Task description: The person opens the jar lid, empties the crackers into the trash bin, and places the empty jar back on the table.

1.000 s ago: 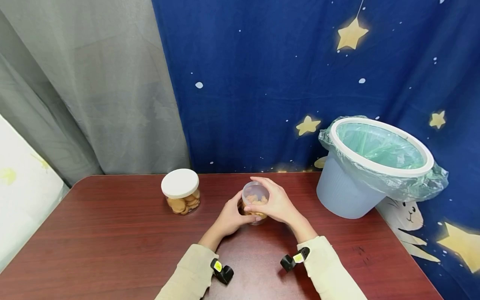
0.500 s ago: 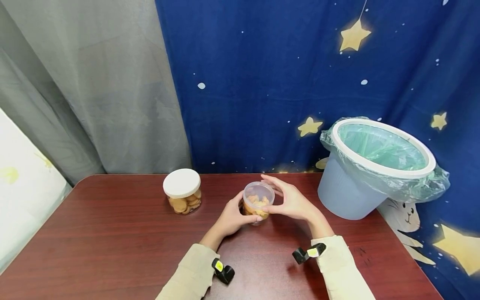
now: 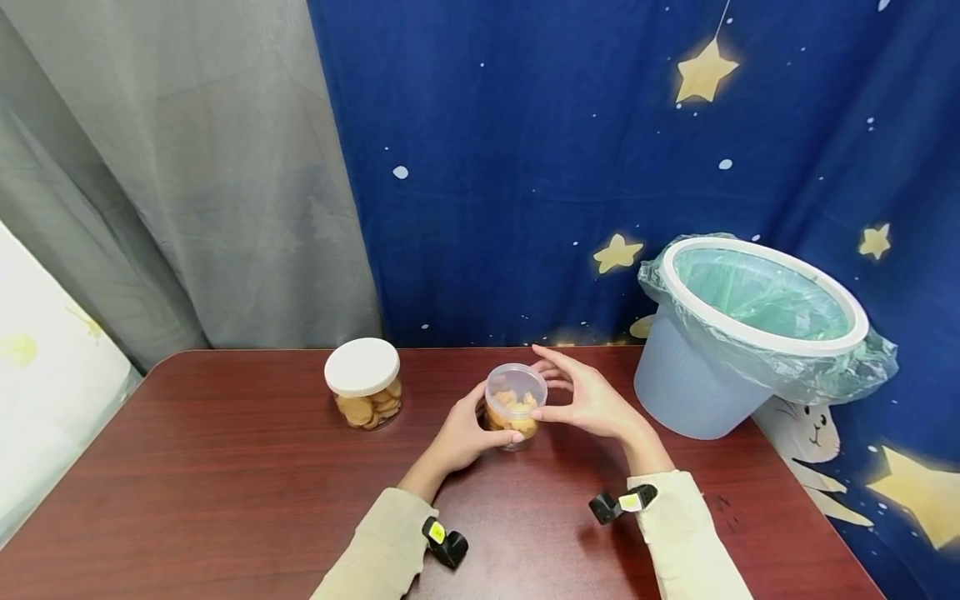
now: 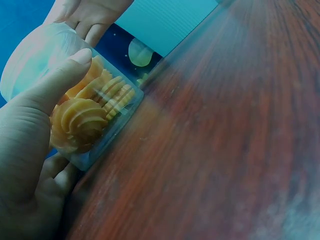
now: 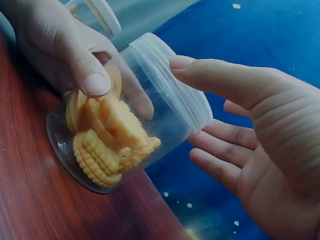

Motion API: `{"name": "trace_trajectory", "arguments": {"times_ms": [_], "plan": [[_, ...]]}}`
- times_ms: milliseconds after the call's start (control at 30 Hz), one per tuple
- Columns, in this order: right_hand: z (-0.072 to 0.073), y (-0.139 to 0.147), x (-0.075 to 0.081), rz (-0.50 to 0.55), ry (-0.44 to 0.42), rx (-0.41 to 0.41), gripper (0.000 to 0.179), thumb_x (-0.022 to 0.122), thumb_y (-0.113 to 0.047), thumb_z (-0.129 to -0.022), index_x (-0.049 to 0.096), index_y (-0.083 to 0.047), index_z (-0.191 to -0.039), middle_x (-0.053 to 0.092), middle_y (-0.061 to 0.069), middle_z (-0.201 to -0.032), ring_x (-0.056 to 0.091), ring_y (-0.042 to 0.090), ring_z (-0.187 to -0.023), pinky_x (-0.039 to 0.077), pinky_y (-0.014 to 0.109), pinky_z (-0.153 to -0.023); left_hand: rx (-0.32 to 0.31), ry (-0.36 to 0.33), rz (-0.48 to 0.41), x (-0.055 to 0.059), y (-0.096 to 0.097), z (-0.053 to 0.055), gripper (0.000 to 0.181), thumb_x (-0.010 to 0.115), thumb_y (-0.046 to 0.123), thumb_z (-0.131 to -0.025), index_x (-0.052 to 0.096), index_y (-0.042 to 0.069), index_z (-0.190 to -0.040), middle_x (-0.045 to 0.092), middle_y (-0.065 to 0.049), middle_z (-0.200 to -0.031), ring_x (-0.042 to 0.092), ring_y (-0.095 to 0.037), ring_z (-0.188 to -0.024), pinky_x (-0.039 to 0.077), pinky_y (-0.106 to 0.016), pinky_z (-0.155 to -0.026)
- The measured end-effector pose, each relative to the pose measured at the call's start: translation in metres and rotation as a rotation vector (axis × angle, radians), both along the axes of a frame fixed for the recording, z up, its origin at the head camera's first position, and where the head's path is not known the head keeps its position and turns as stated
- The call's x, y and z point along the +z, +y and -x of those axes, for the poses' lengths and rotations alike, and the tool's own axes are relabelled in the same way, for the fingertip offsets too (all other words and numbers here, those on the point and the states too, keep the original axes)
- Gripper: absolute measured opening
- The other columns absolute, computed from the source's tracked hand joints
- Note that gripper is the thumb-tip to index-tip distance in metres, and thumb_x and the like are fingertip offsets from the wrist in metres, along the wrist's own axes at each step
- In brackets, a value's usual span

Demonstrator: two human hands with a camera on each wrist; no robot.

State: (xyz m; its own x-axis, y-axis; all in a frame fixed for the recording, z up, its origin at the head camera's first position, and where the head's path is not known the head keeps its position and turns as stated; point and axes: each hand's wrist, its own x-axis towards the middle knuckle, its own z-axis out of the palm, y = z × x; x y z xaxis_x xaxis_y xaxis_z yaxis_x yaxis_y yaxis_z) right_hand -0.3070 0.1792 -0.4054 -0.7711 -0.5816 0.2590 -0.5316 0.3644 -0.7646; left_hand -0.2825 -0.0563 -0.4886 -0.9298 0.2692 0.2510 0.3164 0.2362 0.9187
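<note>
Clear plastic jar point(image 3: 514, 404): stood on the dark red wood-grain table point(image 3: 225, 500), mid-table near its far edge; held ridged and swirled yellow biscuits point(image 5: 107, 145) in its lower part; a clear lid seemed to sit on its mouth, though the views were too blurred to be sure.
Left hand point(image 3: 463, 433): curled round the jar's left side; thumb point(image 4: 55, 82) pressed flat along the wall and the remaining fingers wrapped behind it, a firm grasp with the jar resting on the table.
Right hand point(image 3: 592, 400): spread wide, fingers straight and parted, palm facing the jar's right side; thumb tip point(image 5: 182, 62) lay just beside the lid's rim; whether it touched could not be told; it gripped nothing.
Second jar point(image 3: 363, 393): clear, with a white lid, held round biscuits; stood on the table to the left of the held jar, apart from both hands.
Bin point(image 3: 697, 383): pale blue, white-rimmed, lined with a green bag; stood at the table's right far corner, near the right hand but apart from it.
Backdrop: grey curtain point(image 3: 187, 183) to the left; dark blue cloth with yellow stars point(image 3: 525, 125) behind the table.
Sleeves: cream-coloured, each wrist bearing a small black camera point(image 3: 444, 542).
</note>
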Motion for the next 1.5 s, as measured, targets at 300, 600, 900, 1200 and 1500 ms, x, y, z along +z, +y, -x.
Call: {"name": "trace_trajectory", "arguments": {"times_ms": [300, 600, 900, 1200, 1500], "plan": [[-0.002, -0.008, -0.004, 0.004, 0.010, -0.023, 0.092, 0.090, -0.020, -0.076, 0.042, -0.016, -0.154, 0.049, 0.011, -0.153, 0.055, 0.032, -0.136, 0.044, 0.047, -0.112, 0.002, 0.003, 0.001, 0.000, 0.000, 0.000, 0.084, 0.092, 0.026, -0.074, 0.049, 0.020, -0.146, 0.067, 0.000, -0.130, 0.063, -0.013, -0.114, 0.050, -0.030, -0.099], [-0.002, -0.024, -0.014, -0.020, 0.059, -0.059, 0.088, 0.090, -0.026, -0.076, 0.045, -0.018, -0.152, 0.051, 0.007, -0.153, 0.055, 0.027, -0.134, 0.045, 0.052, -0.111, -0.014, -0.007, -0.015, 0.006, 0.001, -0.002, 0.083, 0.089, 0.015, -0.076, 0.047, 0.011, -0.147, 0.065, -0.011, -0.135, 0.062, -0.023, -0.117, 0.050, -0.033, -0.100], [-0.005, -0.038, -0.022, -0.057, 0.053, -0.165, 0.090, 0.091, -0.037, -0.073, 0.047, -0.022, -0.150, 0.055, 0.006, -0.148, 0.058, 0.026, -0.125, 0.047, 0.050, -0.104, -0.003, 0.009, -0.002, 0.000, -0.002, 0.000, 0.081, 0.091, 0.023, -0.074, 0.051, 0.018, -0.144, 0.067, -0.005, -0.131, 0.062, -0.018, -0.113, 0.050, -0.028, -0.098], [-0.008, -0.042, -0.018, -0.085, 0.063, -0.201, 0.083, 0.092, -0.040, -0.070, 0.055, -0.019, -0.142, 0.061, 0.004, -0.139, 0.060, 0.025, -0.119, 0.050, 0.047, -0.099, 0.029, 0.048, 0.024, -0.001, -0.002, -0.002, 0.080, 0.092, 0.028, -0.073, 0.053, 0.022, -0.142, 0.068, 0.001, -0.128, 0.064, -0.013, -0.112, 0.051, -0.028, -0.097], [-0.006, -0.026, -0.009, -0.140, 0.032, -0.095, 0.089, 0.088, -0.038, -0.074, 0.047, -0.018, -0.151, 0.056, 0.006, -0.147, 0.059, 0.024, -0.124, 0.051, 0.049, -0.103, 0.015, 0.027, 0.024, 0.000, -0.001, 0.000, 0.082, 0.092, 0.027, -0.073, 0.051, 0.025, -0.144, 0.067, 0.002, -0.129, 0.064, -0.012, -0.112, 0.052, -0.027, -0.096]]}}
